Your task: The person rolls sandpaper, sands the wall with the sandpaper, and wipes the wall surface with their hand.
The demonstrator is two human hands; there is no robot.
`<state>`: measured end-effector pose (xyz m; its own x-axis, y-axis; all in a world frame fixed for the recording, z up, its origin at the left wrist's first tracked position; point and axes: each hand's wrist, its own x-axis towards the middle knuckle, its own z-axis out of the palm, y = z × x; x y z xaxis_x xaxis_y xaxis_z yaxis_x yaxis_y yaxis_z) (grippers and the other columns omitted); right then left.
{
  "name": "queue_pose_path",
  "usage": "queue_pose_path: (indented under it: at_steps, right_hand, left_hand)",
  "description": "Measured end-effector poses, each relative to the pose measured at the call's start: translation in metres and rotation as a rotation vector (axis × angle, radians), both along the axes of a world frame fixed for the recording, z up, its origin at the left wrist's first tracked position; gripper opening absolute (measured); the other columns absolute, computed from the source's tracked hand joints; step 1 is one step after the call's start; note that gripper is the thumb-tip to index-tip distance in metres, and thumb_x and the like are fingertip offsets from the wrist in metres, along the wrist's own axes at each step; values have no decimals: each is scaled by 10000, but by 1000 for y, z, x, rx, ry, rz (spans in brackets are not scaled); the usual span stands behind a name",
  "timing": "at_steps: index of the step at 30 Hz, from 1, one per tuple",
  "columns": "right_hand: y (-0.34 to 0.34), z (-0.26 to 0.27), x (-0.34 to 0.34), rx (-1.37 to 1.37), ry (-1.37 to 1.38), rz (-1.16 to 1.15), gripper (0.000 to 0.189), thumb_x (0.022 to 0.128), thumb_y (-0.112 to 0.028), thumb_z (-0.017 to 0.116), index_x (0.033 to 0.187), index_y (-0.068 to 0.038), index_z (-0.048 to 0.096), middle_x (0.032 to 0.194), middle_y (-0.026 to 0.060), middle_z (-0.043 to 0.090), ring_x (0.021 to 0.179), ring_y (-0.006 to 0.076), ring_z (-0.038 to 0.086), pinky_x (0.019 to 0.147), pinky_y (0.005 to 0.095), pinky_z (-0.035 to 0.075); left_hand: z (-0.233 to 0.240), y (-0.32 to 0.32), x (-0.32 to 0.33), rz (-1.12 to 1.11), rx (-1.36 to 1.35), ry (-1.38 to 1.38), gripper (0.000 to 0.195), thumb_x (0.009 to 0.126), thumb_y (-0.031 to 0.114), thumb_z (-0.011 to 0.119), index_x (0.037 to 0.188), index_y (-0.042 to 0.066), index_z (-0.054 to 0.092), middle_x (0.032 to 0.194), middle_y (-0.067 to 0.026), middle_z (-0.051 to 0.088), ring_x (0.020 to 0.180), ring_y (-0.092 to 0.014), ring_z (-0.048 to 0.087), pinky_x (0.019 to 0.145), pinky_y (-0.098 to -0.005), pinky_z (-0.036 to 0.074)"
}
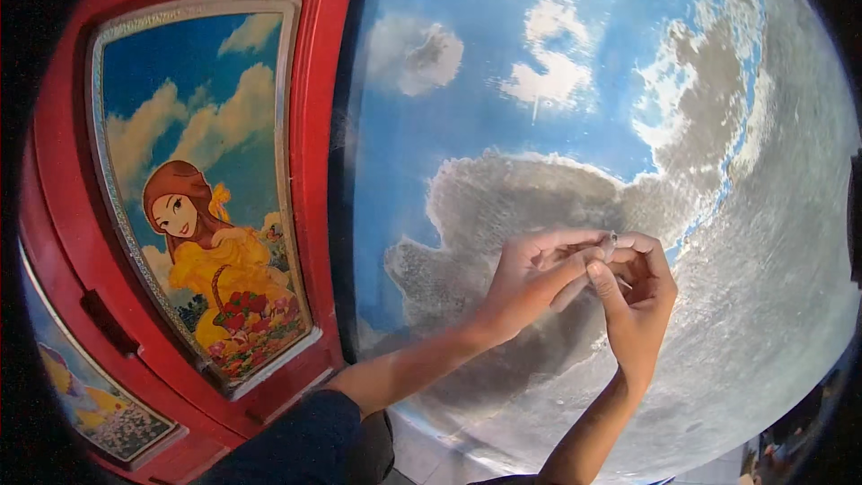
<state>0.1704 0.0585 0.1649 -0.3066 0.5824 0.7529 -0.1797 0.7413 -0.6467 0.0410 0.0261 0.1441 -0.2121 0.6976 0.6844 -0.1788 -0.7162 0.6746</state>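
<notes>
Both hands meet over a worn worktop (539,195), whose blue surface gives way to rough grey patches. My left hand (539,276) pinches a small, clear object (611,246) with a dark tip between thumb and fingertips. From the right, my right hand (636,289) holds the same object, its thumb touching my left fingers. The object is too small and too covered by fingers to name. A short thin light piece shows by the curled fingers of my right hand.
On the left stands a red cabinet (330,81) with a framed picture panel (222,202) of a cartoon figure in a yellow dress. A second picture panel (94,404) is at the lower left. Pale floor tiles (421,448) show below the worktop's near edge.
</notes>
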Motion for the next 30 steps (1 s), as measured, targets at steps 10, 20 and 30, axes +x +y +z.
queue_pose_path:
  at_steps: [10, 20, 30]
  right_hand:
    - [-8, 0, -31, 67, 23, -133, 236, 736, -10, 726, 941, -1, 610, 788, 58, 644, 730, 110, 615, 663, 224, 493]
    - [-8, -6, -45, 177, -36, -222, 269, 730, -24, 737, 965, 0, 609, 800, 61, 647, 709, 97, 610, 635, 208, 479]
    - [-17, -5, -42, 19, 18, -151, 130, 795, 18, 658, 925, 14, 642, 860, 80, 648, 824, 119, 607, 693, 231, 482]
  left_hand:
    - [10, -10, -55, -112, -53, 160, 319, 850, 154, 627, 1074, -72, 595, 973, -148, 647, 879, -148, 617, 773, -252, 484]
    - [5, 0, -65, -215, -12, 52, 303, 832, 177, 653, 1029, -52, 620, 911, -111, 648, 851, -144, 616, 754, -236, 486]
    - [4, 4, -70, -273, 29, 76, 304, 865, 182, 609, 1061, -51, 616, 962, -85, 629, 912, -138, 581, 775, -268, 468]
